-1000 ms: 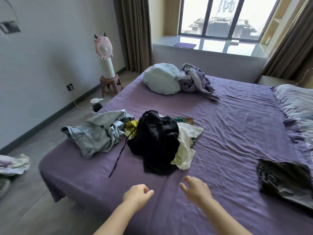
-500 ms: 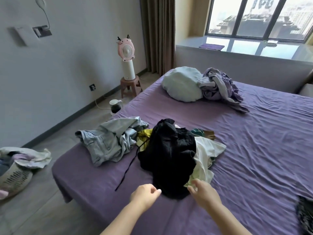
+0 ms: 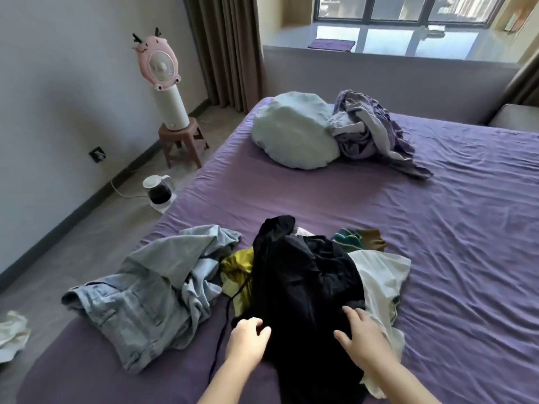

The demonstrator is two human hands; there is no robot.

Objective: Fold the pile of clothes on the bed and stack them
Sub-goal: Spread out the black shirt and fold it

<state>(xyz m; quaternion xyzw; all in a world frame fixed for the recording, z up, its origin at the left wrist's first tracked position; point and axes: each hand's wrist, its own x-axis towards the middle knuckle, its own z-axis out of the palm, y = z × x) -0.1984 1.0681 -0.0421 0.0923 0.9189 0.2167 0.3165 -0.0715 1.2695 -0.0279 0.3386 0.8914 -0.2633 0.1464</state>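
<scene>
1. Black garment [image 3: 303, 287]: top of the unfolded pile on the near part of the purple bed [image 3: 437, 243]. Judged soft, limp and light; it will sag and bunch when lifted. A thin black cord [image 3: 221, 330] trails from its left side and may snag. Best hold, by judgement: the near hem or two corners, one per hand, so it hangs flat.
2. Light denim garment [image 3: 145, 295]: crumpled just left of the black one. Judged heavier and stiffer, holding creases better; take it by the waistband or a seam.
3. White garment [image 3: 382, 281]: partly under the black one, right side. Judged thin and light.
4. Yellow-green cloth [image 3: 237, 266] and a teal and brown piece [image 3: 358, 239]: mostly buried; type cannot be told.
5. Left hand [image 3: 248, 342]: at the black garment's near left edge, fingers curled; whether it pinches cloth cannot be told.
6. Right hand [image 3: 361, 336]: fingers spread and relaxed, resting on the black fabric, gripping nothing.
7. Elsewhere: a pale blue pillow [image 3: 294, 132] and a purple-grey bundle [image 3: 367, 126] lie at the far end of the bed.
8. Change from half a second before: both hands have advanced from short of the pile onto the black garment; the pile itself lies as it did.
</scene>
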